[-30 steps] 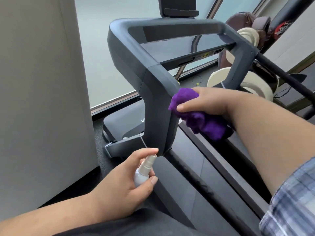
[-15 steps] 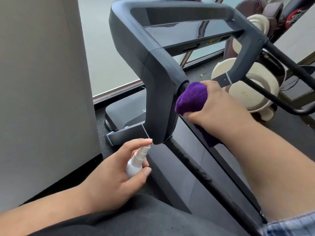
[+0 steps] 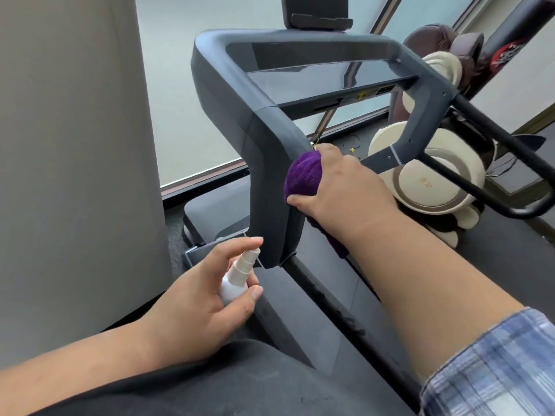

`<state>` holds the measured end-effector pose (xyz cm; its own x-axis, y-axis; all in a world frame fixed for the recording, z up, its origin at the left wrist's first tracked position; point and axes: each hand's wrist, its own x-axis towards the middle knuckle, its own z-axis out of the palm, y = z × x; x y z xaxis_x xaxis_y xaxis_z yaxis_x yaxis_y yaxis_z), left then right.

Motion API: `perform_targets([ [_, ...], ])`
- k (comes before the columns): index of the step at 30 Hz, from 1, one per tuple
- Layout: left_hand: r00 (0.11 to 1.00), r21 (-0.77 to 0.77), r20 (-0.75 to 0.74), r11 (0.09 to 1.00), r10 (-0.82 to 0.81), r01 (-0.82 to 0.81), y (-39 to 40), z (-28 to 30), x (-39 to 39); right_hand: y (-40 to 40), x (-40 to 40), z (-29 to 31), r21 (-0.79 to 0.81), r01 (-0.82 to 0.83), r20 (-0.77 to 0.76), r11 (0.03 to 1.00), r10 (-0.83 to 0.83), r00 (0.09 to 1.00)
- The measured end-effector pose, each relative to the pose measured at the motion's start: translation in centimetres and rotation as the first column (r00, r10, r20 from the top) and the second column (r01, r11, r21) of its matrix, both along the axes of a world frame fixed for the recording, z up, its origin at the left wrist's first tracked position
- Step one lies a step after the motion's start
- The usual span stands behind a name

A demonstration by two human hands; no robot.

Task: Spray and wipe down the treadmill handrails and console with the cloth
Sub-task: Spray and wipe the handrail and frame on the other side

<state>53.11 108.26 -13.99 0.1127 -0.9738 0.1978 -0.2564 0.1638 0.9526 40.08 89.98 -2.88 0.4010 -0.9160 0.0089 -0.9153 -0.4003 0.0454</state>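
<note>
the bunched purple cloth (image 3: 303,175) is gripped in the right hand (image 3: 339,187), fingers and thumb curled round it, and is pressed against the inner side of the dark grey moulded treadmill handrail upright (image 3: 270,187). compared with half a second earlier, the cloth has been shifted slightly down and along the upright's inner edge, so a wiping stroke is judged to be under way there. the small white plastic spray bottle (image 3: 237,280) is held low in the left hand (image 3: 204,301), fingers wrapped round its body and the forefinger resting at the nozzle top, much as before; no spraying can be seen. the glossy black console panel (image 3: 315,76) and the far handrail (image 3: 426,115) are judged yet to be wiped.
</note>
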Motion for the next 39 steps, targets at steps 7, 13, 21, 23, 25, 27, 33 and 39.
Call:
perform_targets([
  [7, 1.000, 0.018, 0.017, 1.000, 0.002, -0.002, 0.7, -0.4, -0.5, 1.8, -4.3, 0.1, 0.077, 0.063, 0.095, 0.995, -0.071, 0.993],
  [13, 0.999, 0.049, 0.040, 0.999, 0.007, -0.009, 0.9, -0.6, -0.3, 0.0, 1.5, -0.9, -0.093, 0.012, -0.093, 0.996, -0.021, 0.995],
  [21, 0.997, 0.045, 0.069, 0.998, -0.045, 0.042, 0.6, 0.6, -2.6, 0.2, -2.4, -0.6, 0.024, -0.016, 0.106, 1.000, 0.013, 0.994],
  [23, 0.995, 0.039, 0.089, 0.998, -0.054, 0.051, 0.8, 0.9, -3.2, 1.0, -4.0, -0.6, 0.036, 0.003, 0.115, 0.999, -0.007, 0.993],
  [25, 0.995, 0.029, 0.089, 0.998, -0.051, 0.049, 1.1, 1.2, -3.7, 2.3, -6.3, -0.6, 0.027, 0.013, 0.115, 1.000, -0.016, 0.993],
  [27, 0.995, 0.009, 0.089, 0.999, -0.034, 0.033, 1.6, 1.3, -4.2, 3.8, -9.4, -0.5, 0.041, 0.034, 0.121, 0.999, -0.038, 0.992],
  [33, 0.985, -0.036, 0.167, 0.999, 0.043, -0.038, 3.6, 1.2, -4.9, 5.5, -12.8, 0.1, 0.047, 0.047, 0.052, 0.998, -0.049, 0.997],
  [39, 0.945, -0.060, 0.325, 0.998, 0.031, -0.012, 4.4, 2.1, -7.8, 3.3, -8.9, -0.6, -0.009, -0.014, 0.009, 1.000, 0.014, 1.000],
])
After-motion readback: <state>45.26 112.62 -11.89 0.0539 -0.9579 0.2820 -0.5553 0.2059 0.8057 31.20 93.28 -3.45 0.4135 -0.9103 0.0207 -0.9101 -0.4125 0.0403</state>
